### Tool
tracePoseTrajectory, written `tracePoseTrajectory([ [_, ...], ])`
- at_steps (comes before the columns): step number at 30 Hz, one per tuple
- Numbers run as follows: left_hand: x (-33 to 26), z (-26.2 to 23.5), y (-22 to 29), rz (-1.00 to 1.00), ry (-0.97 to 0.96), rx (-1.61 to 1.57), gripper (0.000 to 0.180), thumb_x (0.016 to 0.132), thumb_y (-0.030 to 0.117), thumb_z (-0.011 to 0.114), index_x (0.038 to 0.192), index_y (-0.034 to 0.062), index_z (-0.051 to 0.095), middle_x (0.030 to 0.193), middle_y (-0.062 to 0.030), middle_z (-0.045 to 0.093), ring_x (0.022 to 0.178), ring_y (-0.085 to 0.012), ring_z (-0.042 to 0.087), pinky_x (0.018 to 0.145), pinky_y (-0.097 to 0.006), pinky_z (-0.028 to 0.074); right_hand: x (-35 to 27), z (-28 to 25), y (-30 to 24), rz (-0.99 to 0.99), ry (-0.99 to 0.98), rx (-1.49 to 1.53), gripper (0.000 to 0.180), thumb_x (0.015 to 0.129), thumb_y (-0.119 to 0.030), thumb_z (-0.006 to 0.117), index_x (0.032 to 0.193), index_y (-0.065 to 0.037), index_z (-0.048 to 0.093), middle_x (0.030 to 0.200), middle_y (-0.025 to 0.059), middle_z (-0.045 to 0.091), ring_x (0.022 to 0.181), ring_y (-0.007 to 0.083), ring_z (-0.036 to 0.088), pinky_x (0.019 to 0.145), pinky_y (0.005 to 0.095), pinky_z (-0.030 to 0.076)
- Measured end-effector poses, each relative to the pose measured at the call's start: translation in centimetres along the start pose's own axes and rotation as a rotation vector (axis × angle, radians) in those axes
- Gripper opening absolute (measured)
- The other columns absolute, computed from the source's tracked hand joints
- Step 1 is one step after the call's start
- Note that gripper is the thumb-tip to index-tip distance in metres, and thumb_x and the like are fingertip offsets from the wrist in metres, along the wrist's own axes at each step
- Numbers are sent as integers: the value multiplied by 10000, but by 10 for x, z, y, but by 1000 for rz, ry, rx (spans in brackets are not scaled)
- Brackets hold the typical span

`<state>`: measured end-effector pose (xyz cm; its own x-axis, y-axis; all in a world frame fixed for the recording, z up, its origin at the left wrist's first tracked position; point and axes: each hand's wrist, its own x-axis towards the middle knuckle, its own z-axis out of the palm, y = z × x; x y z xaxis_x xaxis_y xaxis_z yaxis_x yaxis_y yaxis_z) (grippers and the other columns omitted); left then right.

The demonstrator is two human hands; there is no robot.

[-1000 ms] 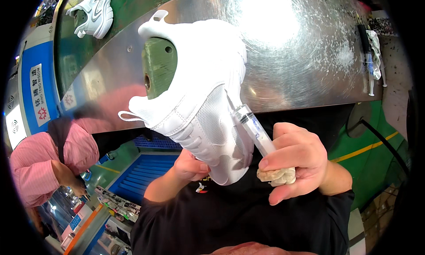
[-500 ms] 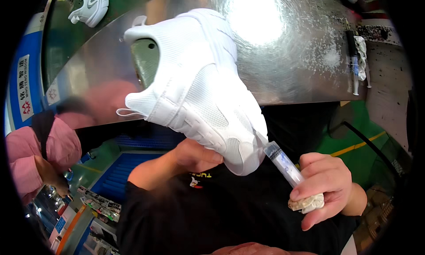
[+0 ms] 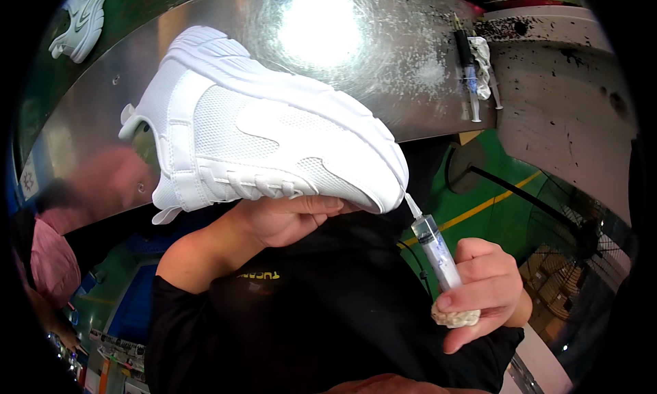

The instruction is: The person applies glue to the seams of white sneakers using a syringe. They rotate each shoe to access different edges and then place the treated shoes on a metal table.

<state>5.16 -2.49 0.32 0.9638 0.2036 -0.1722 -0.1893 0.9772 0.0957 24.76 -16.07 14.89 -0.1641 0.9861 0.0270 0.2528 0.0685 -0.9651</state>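
Note:
A white mesh sneaker [image 3: 226, 130] is held up on its side, its sole edge facing away and its toe pointing right. My left hand [image 3: 287, 219] grips it from below near the toe, thumb along the upper. In my right hand [image 3: 487, 284] is a clear syringe [image 3: 439, 254] with a tapered tip, its barrel between my fingers. The syringe's tip is at the sole edge by the toe; I cannot tell whether it touches. A crumpled off-white wad [image 3: 455, 317] sits at the syringe's rear end under my fingers.
Behind the sneaker is a shiny metal table [image 3: 390, 79] with white specks. More syringes [image 3: 471, 72] and a white crumpled cloth [image 3: 482, 66] lie at its right end. Another white sneaker [image 3: 83, 21] is at the far left. A person in a pink sleeve [image 3: 58, 254] is at left; a black fan [image 3: 564, 247] stands right.
The sneaker has turned in my left hand, so its side and sole edge show more and its opening less. My right hand and the syringe have shifted slightly left.

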Motion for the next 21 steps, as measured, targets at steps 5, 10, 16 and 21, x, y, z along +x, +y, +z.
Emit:
tracePoseTrajectory([
  [5, 11, 0, 3, -26, -39, 16, 412, 868, -26, 539, 1271, 16, 468, 1258, -131, 532, 1195, -274, 495, 1040, -409, 385, -4, 11, 8, -88, 53, -151, 404, 694, -357, 789, 898, -30, 669, 628, 3, 549, 467, 131, 329, 439, 266, 232],
  [10, 21, 6, 2, 25, -27, 4, 388, 881, -19, 531, 1260, 48, 486, 1245, -103, 545, 1183, -243, 505, 1022, -390, 401, -5, 21, 15, -129, 115, -261, 367, 692, -349, 786, 857, -42, 671, 586, -19, 472, 467, 129, 297, 421, 261, 218],
  [16, 23, 6, 2, 34, -17, -5, 335, 883, -2, 553, 1208, 77, 528, 1171, -70, 588, 1098, -194, 558, 954, -348, 460, 0, 28, 21, -207, 78, -517, 428, 646, -380, 822, 891, -77, 644, 607, -36, 528, 462, 112, 351, 436, 244, 240],
  [21, 24, 13, 2, 28, 26, 14, 323, 883, 66, 585, 1200, 55, 526, 1155, -86, 590, 1066, -192, 575, 889, -305, 515, 0, 42, 35, -282, 168, -624, 258, 684, -226, 791, 850, -86, 651, 550, -41, 334, 454, 109, 257, 389, 239, 196],
])
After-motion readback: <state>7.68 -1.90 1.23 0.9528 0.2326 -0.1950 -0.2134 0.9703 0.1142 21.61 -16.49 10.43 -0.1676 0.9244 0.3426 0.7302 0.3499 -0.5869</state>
